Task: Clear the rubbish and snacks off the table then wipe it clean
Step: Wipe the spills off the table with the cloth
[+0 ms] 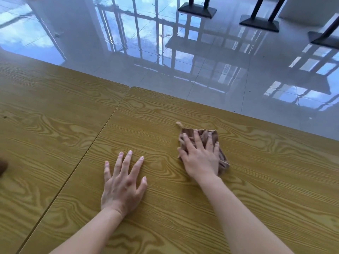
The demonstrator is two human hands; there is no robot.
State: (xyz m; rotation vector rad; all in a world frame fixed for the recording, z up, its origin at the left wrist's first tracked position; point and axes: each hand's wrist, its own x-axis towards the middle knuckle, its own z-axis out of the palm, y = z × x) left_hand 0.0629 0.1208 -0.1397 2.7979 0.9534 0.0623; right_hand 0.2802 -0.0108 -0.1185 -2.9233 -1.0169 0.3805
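A crumpled brown cloth point(222, 156) lies on the wood-grain table point(256, 171), right of centre, with a small loop sticking out at its far corner. My right hand point(199, 156) presses flat on top of the cloth, fingers spread over it and curled into its folds. My left hand point(123, 182) rests palm down on the bare tabletop to the left of the cloth, fingers apart, holding nothing. No rubbish or snacks show on the visible part of the table.
A second wooden table point(45, 110) butts against this one along a seam at the left. A dark brown object point(2, 166) is cut off at the left edge. Beyond the far edge lies a glossy tiled floor point(183, 61) with black table bases point(259, 22).
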